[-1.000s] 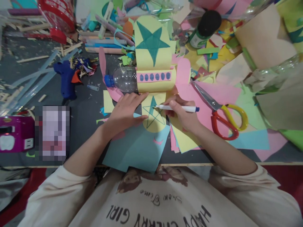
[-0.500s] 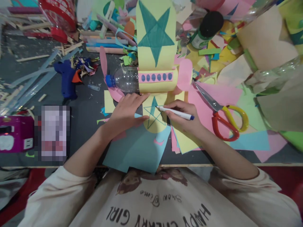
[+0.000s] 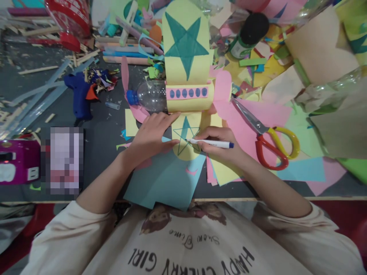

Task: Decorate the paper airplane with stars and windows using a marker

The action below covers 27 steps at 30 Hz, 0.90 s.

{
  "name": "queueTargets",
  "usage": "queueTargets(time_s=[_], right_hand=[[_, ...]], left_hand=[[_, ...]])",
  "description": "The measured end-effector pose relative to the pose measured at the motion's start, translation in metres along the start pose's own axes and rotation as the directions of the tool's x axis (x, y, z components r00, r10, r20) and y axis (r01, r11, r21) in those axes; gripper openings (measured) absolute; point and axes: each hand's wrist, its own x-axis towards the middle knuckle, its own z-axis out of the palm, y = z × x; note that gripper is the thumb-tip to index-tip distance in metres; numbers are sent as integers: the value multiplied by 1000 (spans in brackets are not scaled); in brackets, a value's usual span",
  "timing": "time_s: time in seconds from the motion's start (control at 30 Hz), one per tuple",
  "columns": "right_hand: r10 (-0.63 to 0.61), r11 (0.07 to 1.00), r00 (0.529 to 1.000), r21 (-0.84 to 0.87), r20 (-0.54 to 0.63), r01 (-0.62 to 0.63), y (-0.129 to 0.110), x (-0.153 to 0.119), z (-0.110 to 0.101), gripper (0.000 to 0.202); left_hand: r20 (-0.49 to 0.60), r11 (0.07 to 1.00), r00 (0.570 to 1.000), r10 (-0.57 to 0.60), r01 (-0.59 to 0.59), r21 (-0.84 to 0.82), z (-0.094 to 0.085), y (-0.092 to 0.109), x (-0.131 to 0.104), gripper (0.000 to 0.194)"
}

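A clear bottle (image 3: 151, 96) with a blue cap lies sideways, wrapped in yellow paper with blue dots on a pink strip. Above it a yellow flap bears a filled green star (image 3: 187, 45). Below, a rounded yellow flap (image 3: 185, 152) carries an outlined star, coloured at its top point. My right hand (image 3: 219, 143) is closed on a white marker (image 3: 212, 143) with a dark blue end, its tip on the star's middle. Flat on the left edge of that flap, my left hand (image 3: 156, 131) has its thumb and fingers apart and holds nothing.
Scissors (image 3: 268, 143) with red and yellow handles lie on coloured paper at the right. A blue glue gun (image 3: 80, 95), a purple box (image 3: 20, 162) and a blurred-out object are at the left. Paper scraps, sticks and a black-capped bottle (image 3: 249, 36) fill the back.
My right hand has moved slightly down with the marker, whose tip went from the star's upper part to its middle. More of the star's upper part shows colour. My left hand keeps its place on the paper.
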Motion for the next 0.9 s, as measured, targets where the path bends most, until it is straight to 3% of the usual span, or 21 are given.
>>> queueTargets(time_s=[0.07,0.23,0.9], right_hand=[[25,999,999,23,-36,-24,2,1,0,14],[35,991,965,133,-261,0,8,7,1,20],[30,997,984,77,-175,-17,0,5,5,27]], left_hand=[[2,1000,1000,-8,8,-8,0,0,0,98],[11,1000,1000,-13,13,-11,0,0,0,102],[-22,1000,1000,-17,17,-2,1,2,0,100]])
